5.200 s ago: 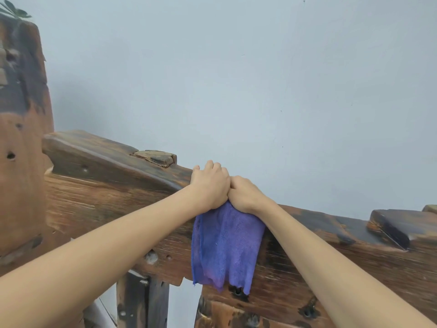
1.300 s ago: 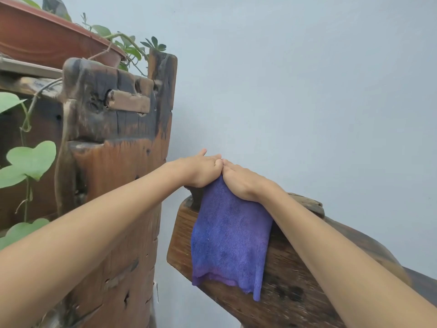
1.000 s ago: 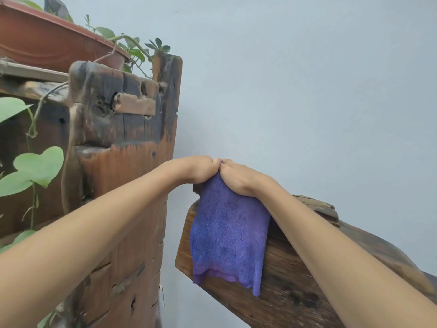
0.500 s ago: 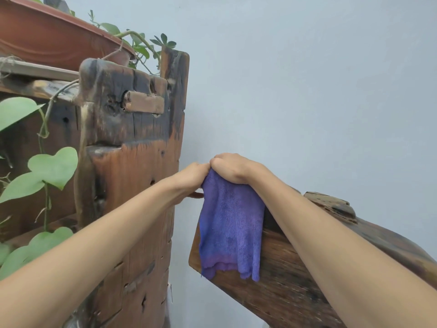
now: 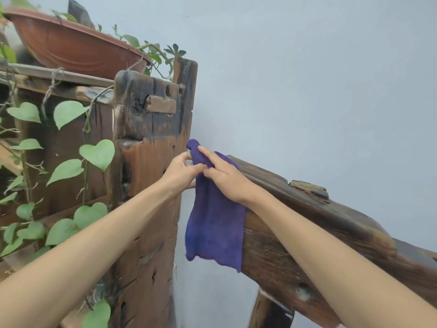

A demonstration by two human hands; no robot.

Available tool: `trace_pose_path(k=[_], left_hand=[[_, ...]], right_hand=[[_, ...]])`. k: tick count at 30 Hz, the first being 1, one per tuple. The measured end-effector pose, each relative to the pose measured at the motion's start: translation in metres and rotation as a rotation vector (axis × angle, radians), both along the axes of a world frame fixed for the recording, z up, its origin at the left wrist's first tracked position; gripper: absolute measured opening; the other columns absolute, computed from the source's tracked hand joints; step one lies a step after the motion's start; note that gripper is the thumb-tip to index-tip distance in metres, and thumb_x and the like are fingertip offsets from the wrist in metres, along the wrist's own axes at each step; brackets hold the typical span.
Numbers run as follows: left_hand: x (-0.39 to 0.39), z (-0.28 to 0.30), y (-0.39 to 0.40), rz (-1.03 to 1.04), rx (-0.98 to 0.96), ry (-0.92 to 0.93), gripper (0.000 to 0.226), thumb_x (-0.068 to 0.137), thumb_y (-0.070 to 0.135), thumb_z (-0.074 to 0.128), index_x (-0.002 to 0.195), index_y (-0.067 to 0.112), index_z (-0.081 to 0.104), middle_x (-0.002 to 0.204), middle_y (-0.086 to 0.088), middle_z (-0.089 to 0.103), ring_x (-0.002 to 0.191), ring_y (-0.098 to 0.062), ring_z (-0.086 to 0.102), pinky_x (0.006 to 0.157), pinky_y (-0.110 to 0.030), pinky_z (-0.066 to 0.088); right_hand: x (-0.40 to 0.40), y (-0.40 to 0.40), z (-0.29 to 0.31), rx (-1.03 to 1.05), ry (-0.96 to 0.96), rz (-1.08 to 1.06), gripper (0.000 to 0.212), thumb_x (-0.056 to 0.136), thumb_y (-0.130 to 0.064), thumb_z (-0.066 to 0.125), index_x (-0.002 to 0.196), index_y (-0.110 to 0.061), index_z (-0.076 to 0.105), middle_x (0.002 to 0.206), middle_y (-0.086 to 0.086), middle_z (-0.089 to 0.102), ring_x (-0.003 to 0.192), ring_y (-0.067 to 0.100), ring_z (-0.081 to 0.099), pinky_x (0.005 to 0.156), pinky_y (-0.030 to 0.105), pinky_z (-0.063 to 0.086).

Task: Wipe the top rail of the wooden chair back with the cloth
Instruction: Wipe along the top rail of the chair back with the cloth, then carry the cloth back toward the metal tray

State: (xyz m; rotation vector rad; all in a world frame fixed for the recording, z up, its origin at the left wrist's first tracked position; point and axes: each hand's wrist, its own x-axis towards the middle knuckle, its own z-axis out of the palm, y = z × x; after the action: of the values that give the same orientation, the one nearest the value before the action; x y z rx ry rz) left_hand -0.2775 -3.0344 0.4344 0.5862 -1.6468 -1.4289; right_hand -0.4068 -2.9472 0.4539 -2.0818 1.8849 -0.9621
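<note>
Since half a second earlier, both hands had lifted the cloth (image 5: pixel 214 223) off the rail (image 5: pixel 307 209) end; it hung against the end. Left hand (image 5: pixel 178 176) and right hand (image 5: pixel 224 179) pinched its bunched top between thumbs and fingers. With so small a pinch, the cloth could slip and drop. The pot (image 5: pixel 71 49) held trailing plants (image 5: pixel 94 152).

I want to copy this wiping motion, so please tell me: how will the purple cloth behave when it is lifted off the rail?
The purple cloth is probably floppy: it hangs limp below the left hand and right hand. It seems light, since fingertip pinches hold it. Its fuzzy surface will likely grip the rough top rail rather than slide.
</note>
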Motion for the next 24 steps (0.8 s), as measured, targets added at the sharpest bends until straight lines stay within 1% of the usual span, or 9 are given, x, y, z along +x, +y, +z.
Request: trace_pose_path(k=[4, 6, 9, 10, 13, 16, 19, 22, 24], left_hand=[[0.013, 0.003, 0.035, -0.051, -0.049, -0.062, 0.034, 0.080, 0.003, 0.064, 0.113, 0.001, 0.060, 0.090, -0.015, 0.066, 0.079, -0.024, 0.063, 0.069, -0.031, 0.050], [0.016, 0.006, 0.056, -0.048, -0.073, -0.060, 0.041, 0.065, 0.006, 0.058, 0.105, -0.001, 0.063, 0.083, -0.012, 0.065, 0.074, -0.022, 0.059, 0.070, -0.032, 0.046], [0.016, 0.012, 0.083, -0.017, -0.119, -0.070, 0.030, 0.054, 0.006, 0.053, 0.083, 0.003, 0.058, 0.071, -0.008, 0.055, 0.072, -0.021, 0.052, 0.067, -0.033, 0.040], [0.016, 0.013, 0.093, -0.036, -0.140, -0.073, 0.031, 0.053, 0.005, 0.052, 0.083, 0.003, 0.056, 0.073, -0.009, 0.050, 0.074, -0.021, 0.048, 0.067, -0.034, 0.037], [0.017, 0.008, 0.117, -0.138, -0.170, -0.088, 0.034, 0.051, 0.001, 0.049, 0.083, -0.001, 0.058, 0.078, -0.008, 0.047, 0.076, -0.022, 0.043, 0.063, -0.032, 0.034], [0.016, -0.008, 0.139, -0.203, -0.128, -0.158, 0.034, 0.055, 0.003, 0.053, 0.087, -0.005, 0.058, 0.080, -0.009, 0.052, 0.075, -0.025, 0.049, 0.067, -0.042, 0.038], [0.011, -0.026, 0.154, -0.278, -0.101, -0.236, 0.033, 0.066, 0.012, 0.070, 0.099, 0.009, 0.071, 0.088, -0.008, 0.069, 0.074, -0.028, 0.064, 0.066, -0.042, 0.050], [0.002, -0.044, 0.169, -0.391, -0.161, -0.286, 0.040, 0.074, 0.030, 0.087, 0.112, 0.024, 0.075, 0.106, -0.003, 0.078, 0.092, -0.022, 0.075, 0.069, -0.037, 0.059], [-0.011, -0.053, 0.187, -0.419, -0.171, -0.307, 0.039, 0.070, 0.035, 0.092, 0.105, 0.027, 0.076, 0.100, 0.000, 0.078, 0.089, -0.020, 0.075, 0.070, -0.034, 0.059]], right_hand=[[-0.003, 0.044, -0.009, -0.076, -0.104, 0.075, 0.082, 0.083, 0.009, 0.045, 0.158, -0.023, 0.035, 0.160, -0.004, 0.043, 0.148, 0.003, 0.035, 0.120, 0.039, 0.036], [-0.007, 0.063, -0.011, -0.124, -0.095, 0.017, 0.078, 0.087, 0.005, 0.051, 0.158, -0.022, 0.036, 0.157, -0.003, 0.047, 0.144, 0.003, 0.041, 0.116, 0.040, 0.041], [-0.014, 0.094, -0.015, -0.127, -0.099, -0.097, 0.084, 0.090, -0.017, 0.073, 0.161, -0.023, 0.028, 0.160, -0.001, 0.042, 0.146, 0.013, 0.040, 0.118, 0.039, 0.037], [-0.017, 0.108, -0.017, -0.103, -0.146, -0.075, 0.082, 0.088, -0.020, 0.077, 0.158, -0.023, 0.034, 0.157, -0.003, 0.048, 0.143, 0.011, 0.045, 0.115, 0.036, 0.040], [-0.028, 0.150, -0.025, -0.046, -0.242, 0.037, 0.033, 0.088, -0.018, 0.079, 0.120, -0.019, 0.073, 0.112, -0.010, 0.077, 0.100, -0.001, 0.067, 0.086, 0.020, 0.051], [-0.041, 0.192, -0.037, -0.076, -0.323, 0.060, 0.010, 0.090, -0.017, 0.078, 0.099, -0.013, 0.079, 0.090, -0.001, 0.077, 0.081, 0.004, 0.063, 0.077, 0.021, 0.052], [-0.057, 0.235, -0.049, -0.132, -0.479, 0.045, 0.012, 0.093, -0.016, 0.075, 0.103, -0.019, 0.079, 0.092, -0.009, 0.077, 0.084, 0.003, 0.068, 0.073, 0.020, 0.054], [-0.073, 0.278, -0.064, -0.176, -0.604, -0.017, 0.017, 0.096, -0.024, 0.070, 0.111, -0.024, 0.079, 0.106, -0.005, 0.079, 0.095, 0.008, 0.072, 0.077, 0.029, 0.060], [-0.081, 0.306, -0.077, -0.190, -0.674, -0.066, 0.018, 0.098, -0.026, 0.068, 0.113, -0.026, 0.079, 0.109, -0.004, 0.079, 0.098, 0.010, 0.073, 0.081, 0.034, 0.062]])
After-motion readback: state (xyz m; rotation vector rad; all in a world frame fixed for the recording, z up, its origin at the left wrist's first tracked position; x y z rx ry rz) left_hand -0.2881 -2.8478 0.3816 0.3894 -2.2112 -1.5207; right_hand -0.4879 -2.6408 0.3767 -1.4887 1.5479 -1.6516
